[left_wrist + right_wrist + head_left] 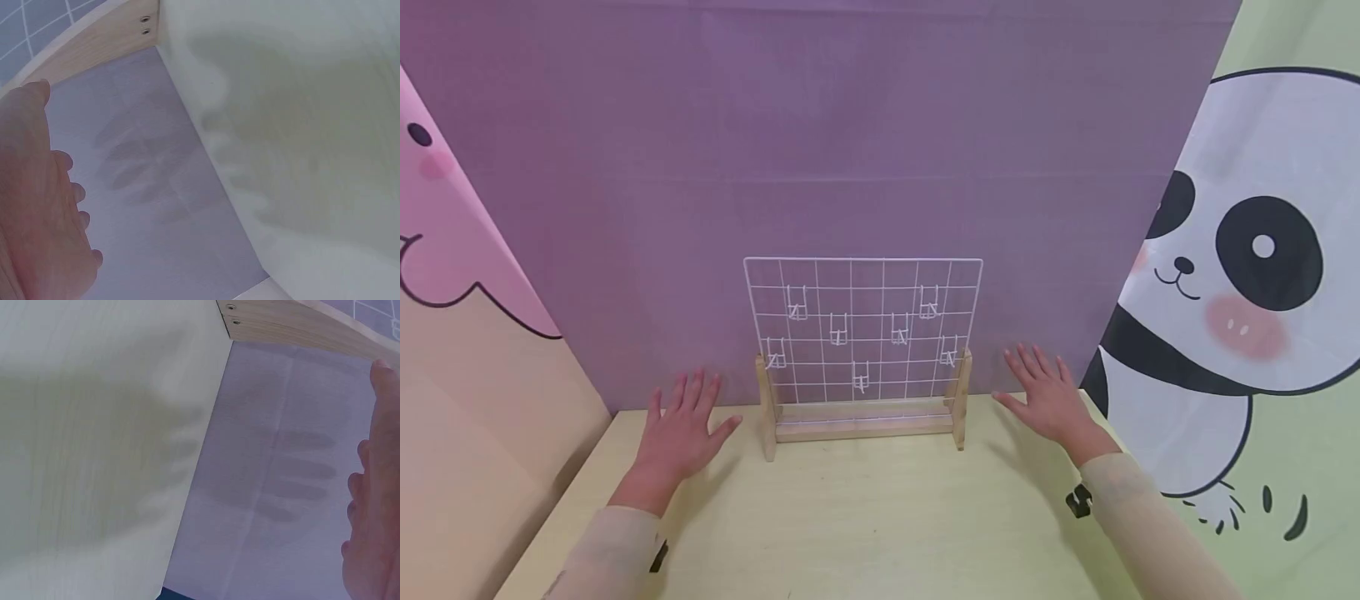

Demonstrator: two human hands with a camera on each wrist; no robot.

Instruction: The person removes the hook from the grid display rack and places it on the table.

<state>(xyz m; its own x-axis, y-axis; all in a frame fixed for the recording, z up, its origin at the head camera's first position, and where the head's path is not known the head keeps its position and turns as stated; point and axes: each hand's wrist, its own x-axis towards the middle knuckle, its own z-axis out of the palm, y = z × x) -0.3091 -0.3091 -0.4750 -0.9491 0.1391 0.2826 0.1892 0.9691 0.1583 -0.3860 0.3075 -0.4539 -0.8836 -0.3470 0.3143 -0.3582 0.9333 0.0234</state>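
Both hands flank the wire grid rack [862,333], left hand [681,429] and right hand [1048,398] spread flat, fingers straight, holding nothing

Wire rack [862,333] blocks the middle; bare table [865,517] flanks it.

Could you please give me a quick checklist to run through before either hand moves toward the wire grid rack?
1. Left hand free, fingers spread, holding nothing: ok.
2. Right hand free, fingers spread, holding nothing: ok.
3. Wire grid rack upright in its wooden stand: ok.
4. Hooks hanging on the grid, all bare: ok.
5. Hands actually touching the table: cannot tell.
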